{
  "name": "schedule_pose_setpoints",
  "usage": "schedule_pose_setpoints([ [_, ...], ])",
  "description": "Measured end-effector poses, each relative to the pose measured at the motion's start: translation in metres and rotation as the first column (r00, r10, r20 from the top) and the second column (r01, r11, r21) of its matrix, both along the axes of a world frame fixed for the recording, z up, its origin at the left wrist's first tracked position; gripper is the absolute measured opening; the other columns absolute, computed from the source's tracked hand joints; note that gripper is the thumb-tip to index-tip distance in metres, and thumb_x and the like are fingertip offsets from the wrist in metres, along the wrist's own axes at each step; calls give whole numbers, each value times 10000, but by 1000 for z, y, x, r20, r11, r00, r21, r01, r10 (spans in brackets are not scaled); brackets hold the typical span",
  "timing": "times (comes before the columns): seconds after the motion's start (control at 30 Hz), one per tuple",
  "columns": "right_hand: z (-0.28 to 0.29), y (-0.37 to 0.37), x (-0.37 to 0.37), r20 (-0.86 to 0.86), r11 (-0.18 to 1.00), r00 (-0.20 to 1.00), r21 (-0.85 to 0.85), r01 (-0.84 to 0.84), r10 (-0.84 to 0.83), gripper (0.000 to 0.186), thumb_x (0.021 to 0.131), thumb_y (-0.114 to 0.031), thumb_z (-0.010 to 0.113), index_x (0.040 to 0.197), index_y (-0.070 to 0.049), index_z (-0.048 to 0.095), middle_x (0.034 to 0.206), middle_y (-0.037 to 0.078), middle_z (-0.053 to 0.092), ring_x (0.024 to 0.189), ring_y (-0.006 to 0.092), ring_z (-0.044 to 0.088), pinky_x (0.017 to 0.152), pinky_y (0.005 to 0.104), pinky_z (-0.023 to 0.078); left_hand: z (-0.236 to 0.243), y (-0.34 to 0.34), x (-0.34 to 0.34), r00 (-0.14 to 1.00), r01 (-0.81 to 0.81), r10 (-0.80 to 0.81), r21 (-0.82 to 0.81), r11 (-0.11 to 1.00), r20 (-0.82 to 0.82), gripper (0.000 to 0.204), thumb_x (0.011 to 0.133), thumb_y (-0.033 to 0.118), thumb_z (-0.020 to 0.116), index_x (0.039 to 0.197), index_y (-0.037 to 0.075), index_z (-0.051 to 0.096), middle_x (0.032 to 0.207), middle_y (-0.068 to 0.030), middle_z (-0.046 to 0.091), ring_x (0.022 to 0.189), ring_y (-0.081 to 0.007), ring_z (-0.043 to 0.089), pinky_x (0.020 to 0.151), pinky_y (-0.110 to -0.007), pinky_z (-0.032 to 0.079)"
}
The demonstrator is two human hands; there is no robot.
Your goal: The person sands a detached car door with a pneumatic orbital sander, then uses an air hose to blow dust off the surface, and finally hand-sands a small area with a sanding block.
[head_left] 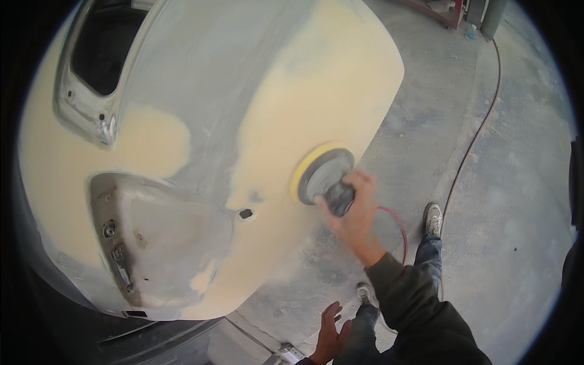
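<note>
My right hand (356,213) grips the dark handle of a round pad sander (322,173) with a yellow rim, which lies against a car body panel (310,79) covered in cream and grey patches near the panel's right edge. The hand and tool are slightly blurred. A red hose (401,231) runs beside my right forearm. My left hand (328,334) is low in the view, below the panel's edge, fingers apart and loosely bent, holding nothing visible. The panel has a dark opening at upper left, a recessed section at lower left and a small hole left of the sander.
The grey concrete floor (499,255) lies to the right, with my feet (433,222) on it and a long thin hose (471,146) running along it. A red metal frame (450,15), dark posts (493,18) and a small bottle (471,33) are at top right.
</note>
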State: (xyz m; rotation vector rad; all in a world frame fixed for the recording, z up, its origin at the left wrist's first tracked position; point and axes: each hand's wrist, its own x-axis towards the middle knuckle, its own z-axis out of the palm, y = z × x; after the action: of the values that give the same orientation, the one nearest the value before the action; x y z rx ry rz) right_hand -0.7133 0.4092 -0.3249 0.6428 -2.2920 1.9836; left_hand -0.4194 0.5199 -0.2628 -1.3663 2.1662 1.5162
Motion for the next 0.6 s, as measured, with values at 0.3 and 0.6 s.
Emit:
schedule_pose_setpoints([
  [0.3,-5,21,-128,213,990,968,-10,140,-135,589,777,-255,861,1195,-10,526,1107,160,571,1007,298,590,898,395,489,-3,12,-1,998,-50,54,94,994,-39,619,981,99,631,1502,-36,324,1475,-224,393,1340,-343,510,1078,-437,469],
  [0.6,-24,-8,166,183,992,978,59,-112,99,476,684,-184,896,1061,-84,625,1164,135,579,978,318,639,795,403,552,17,7,88,973,-192,189,11,981,132,612,1002,88,598,1527,-1,298,1526,-196,356,1340,-340,497,1042,-430,481],
])
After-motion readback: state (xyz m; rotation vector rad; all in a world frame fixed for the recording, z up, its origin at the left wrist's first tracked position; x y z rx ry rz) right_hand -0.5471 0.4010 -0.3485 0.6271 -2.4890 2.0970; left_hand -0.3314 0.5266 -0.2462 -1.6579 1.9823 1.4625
